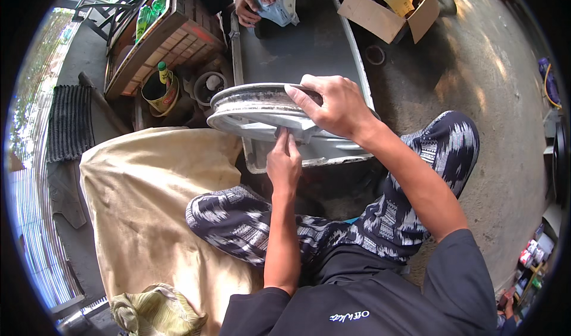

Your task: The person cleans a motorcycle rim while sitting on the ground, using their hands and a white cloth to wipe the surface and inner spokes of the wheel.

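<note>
A grey motorcycle wheel rim (263, 96) is held tilted over a shallow rectangular tub (360, 75) of grey liquid. My right hand (335, 102) grips the rim's upper right edge, thumb lying across its outer band. Below it, my left hand (285, 160) points up into the wheel, its fingertips against a spoke (254, 126). A small dark piece (279, 133), perhaps abrasive paper, shows at those fingertips and is mostly hidden by them. The wheel's far side cannot be seen.
Across the tub, another person's hands (246, 8) hold a pale grey part (279, 6). Left stand a wooden crate (178, 41), a yellow bucket (165, 104) and a grey pot (199, 88). A cardboard box (374, 17) sits far right; tan cloth (156, 193) lies by my left knee.
</note>
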